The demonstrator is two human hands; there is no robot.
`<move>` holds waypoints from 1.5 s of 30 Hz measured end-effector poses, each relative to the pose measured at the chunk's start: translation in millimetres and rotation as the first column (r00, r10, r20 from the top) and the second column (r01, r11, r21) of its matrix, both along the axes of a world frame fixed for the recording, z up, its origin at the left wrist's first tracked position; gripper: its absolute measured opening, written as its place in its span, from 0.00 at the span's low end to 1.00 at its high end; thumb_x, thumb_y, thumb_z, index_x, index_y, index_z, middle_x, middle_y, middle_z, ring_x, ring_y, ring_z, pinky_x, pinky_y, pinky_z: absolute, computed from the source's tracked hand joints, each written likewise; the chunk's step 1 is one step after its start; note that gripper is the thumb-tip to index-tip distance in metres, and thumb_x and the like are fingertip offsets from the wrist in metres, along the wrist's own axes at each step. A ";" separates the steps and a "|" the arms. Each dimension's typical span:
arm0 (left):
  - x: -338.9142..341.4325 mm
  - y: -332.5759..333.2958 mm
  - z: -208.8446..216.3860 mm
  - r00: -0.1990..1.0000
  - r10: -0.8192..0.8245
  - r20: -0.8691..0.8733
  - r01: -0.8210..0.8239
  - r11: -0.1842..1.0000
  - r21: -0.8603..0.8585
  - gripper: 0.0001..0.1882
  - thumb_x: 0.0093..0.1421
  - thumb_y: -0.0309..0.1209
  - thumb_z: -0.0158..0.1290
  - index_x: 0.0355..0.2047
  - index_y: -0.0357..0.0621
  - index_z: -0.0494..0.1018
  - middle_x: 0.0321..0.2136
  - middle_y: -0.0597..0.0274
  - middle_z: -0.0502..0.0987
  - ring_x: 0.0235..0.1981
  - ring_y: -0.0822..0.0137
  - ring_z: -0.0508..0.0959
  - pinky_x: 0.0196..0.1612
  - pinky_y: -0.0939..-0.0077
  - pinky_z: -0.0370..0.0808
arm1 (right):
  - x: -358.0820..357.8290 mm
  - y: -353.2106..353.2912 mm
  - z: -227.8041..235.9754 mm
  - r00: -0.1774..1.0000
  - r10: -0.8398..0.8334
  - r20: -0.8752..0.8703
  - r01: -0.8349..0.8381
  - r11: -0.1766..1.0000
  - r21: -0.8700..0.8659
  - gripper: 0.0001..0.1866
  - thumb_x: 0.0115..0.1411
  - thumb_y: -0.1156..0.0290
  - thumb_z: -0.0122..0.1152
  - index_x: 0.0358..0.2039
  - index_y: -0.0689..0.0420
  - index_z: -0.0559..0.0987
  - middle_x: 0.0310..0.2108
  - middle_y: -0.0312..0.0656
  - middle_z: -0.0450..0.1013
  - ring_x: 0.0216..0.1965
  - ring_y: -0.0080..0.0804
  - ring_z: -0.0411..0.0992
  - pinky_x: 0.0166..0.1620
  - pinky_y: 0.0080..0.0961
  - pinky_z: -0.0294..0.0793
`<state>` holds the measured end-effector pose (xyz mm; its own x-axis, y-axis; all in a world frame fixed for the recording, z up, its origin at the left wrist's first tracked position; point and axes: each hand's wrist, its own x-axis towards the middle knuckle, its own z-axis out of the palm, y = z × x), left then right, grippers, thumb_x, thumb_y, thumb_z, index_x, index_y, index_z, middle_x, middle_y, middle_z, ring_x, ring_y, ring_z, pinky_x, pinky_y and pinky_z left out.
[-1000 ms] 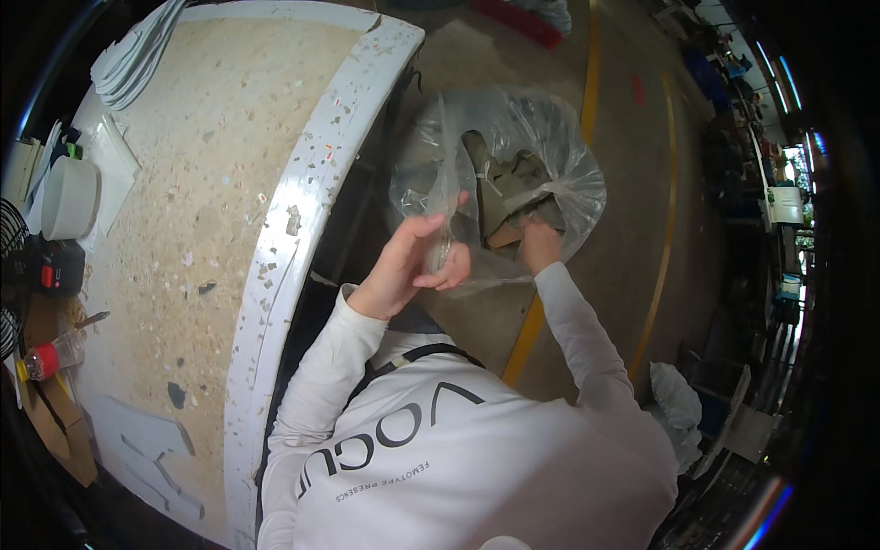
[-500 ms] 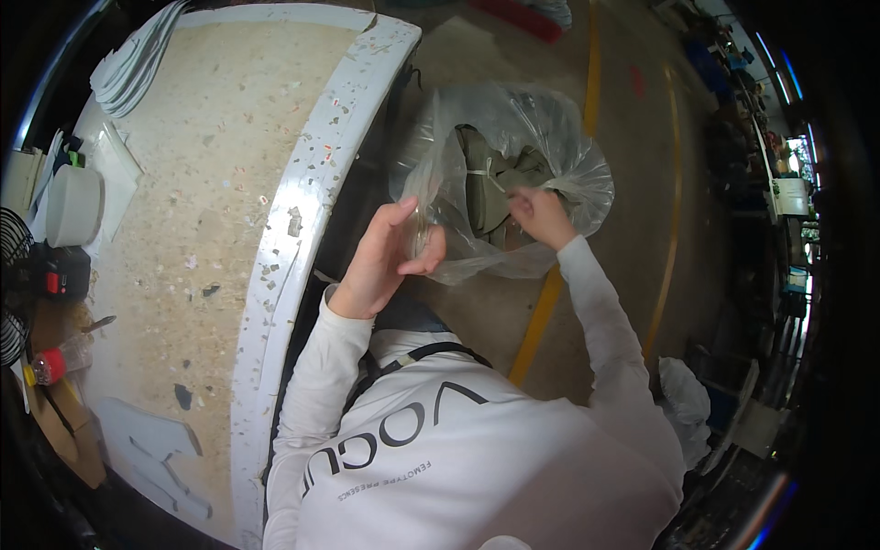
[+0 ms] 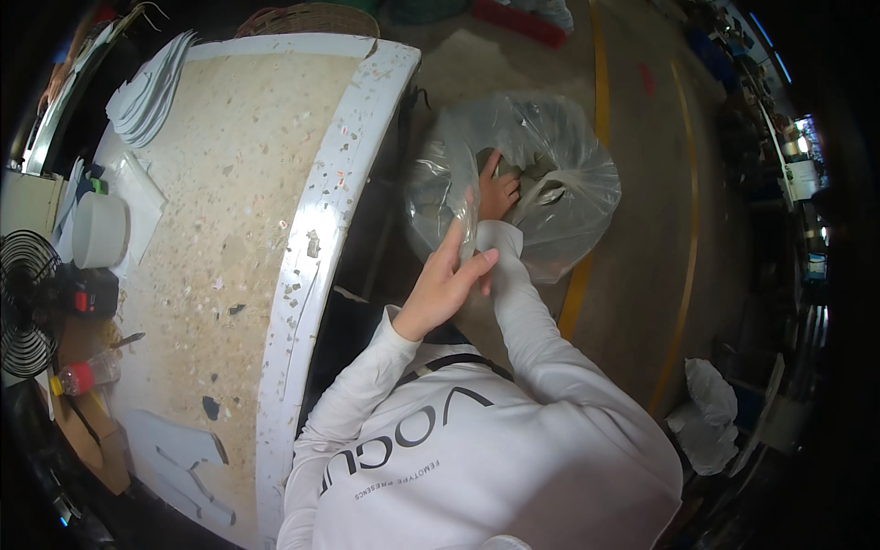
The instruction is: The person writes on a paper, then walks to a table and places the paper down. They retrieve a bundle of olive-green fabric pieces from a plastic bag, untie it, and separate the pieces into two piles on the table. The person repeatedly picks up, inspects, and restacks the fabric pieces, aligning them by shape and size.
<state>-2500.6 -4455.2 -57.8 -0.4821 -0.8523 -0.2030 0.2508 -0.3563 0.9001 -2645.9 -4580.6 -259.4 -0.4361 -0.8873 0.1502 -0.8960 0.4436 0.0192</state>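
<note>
- Had bench (image 3: 229, 183) left of bag (image 3: 582, 215), with fan (image 3: 27, 302) and bottle (image 3: 99, 372) at far left.
- Held left hand (image 3: 445, 286) against bag's rim, fingers half-open, grip unclear.
- Had right hand (image 3: 500, 192) inside, fingers spread over cloth (image 3: 534, 171).

Yellow-striped floor (image 3: 642, 174); pale, littered worktable (image 3: 229, 165)

Downward head-worn fisheye view

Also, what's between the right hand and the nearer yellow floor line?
Head view: the right side of the clear plastic bag lies between right hand and yellow line.
</note>
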 end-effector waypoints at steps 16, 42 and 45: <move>48.4 -12.3 -37.3 0.929 0.281 -0.243 -0.233 0.950 0.207 0.34 0.66 0.39 0.48 0.69 0.52 0.49 0.32 0.63 0.71 0.28 0.78 0.69 0.27 0.85 0.61 | -103.4 39.8 202.5 -0.282 0.312 0.907 0.205 0.943 -0.260 0.30 0.50 0.70 0.66 0.54 0.62 0.68 0.46 0.45 0.71 0.46 0.33 0.72 0.49 0.26 0.73; 225.1 250.9 20.6 0.123 0.984 -0.131 -0.983 0.139 0.118 0.36 0.68 0.52 0.36 0.67 0.41 0.51 0.64 0.57 0.60 0.64 0.64 0.63 0.65 0.65 0.60 | 314.1 214.5 272.8 -0.579 0.765 0.283 -0.772 -0.403 -0.492 0.47 0.49 0.62 0.69 0.69 0.40 0.57 0.54 0.61 0.67 0.47 0.54 0.73 0.43 0.38 0.77; 245.4 308.0 36.9 0.192 0.928 0.320 -0.941 0.267 -0.208 0.25 0.65 0.38 0.50 0.59 0.40 0.66 0.51 0.59 0.75 0.51 0.66 0.75 0.54 0.66 0.71 | 314.5 198.8 272.5 -0.632 0.667 0.394 -0.751 -0.402 -0.524 0.45 0.50 0.65 0.70 0.68 0.49 0.60 0.50 0.53 0.68 0.48 0.51 0.70 0.49 0.37 0.73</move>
